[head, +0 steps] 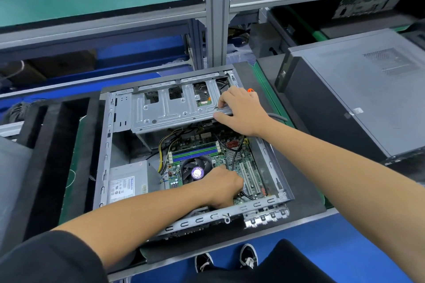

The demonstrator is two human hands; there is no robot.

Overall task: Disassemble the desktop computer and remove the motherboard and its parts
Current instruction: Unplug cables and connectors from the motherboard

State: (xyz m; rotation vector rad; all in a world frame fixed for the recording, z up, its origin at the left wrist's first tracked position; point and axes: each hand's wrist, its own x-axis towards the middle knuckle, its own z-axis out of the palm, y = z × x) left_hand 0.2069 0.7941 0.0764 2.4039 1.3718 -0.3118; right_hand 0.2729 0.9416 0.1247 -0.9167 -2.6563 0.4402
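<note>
An open desktop case [104,145] lies on its side on the bench in front of me. Inside sits the green motherboard [241,161] with blue and green memory slots [195,151], a round CPU fan [195,171] and white expansion slots. My left hand [224,187] reaches down onto the board just right of the fan, fingers curled and hidden among black cables [236,154]; what it holds cannot be made out. My right hand [239,110] grips the right end of the silver drive cage [174,108], thumb under its front edge, fingers on top.
A grey power supply [127,179] fills the case's near-left corner. A closed dark tower case [358,99] stands at the right. Black foam blocks [41,135] lie at the left. An aluminium frame post [216,11] rises behind the case. An orange item [250,90] peeks out behind my right hand.
</note>
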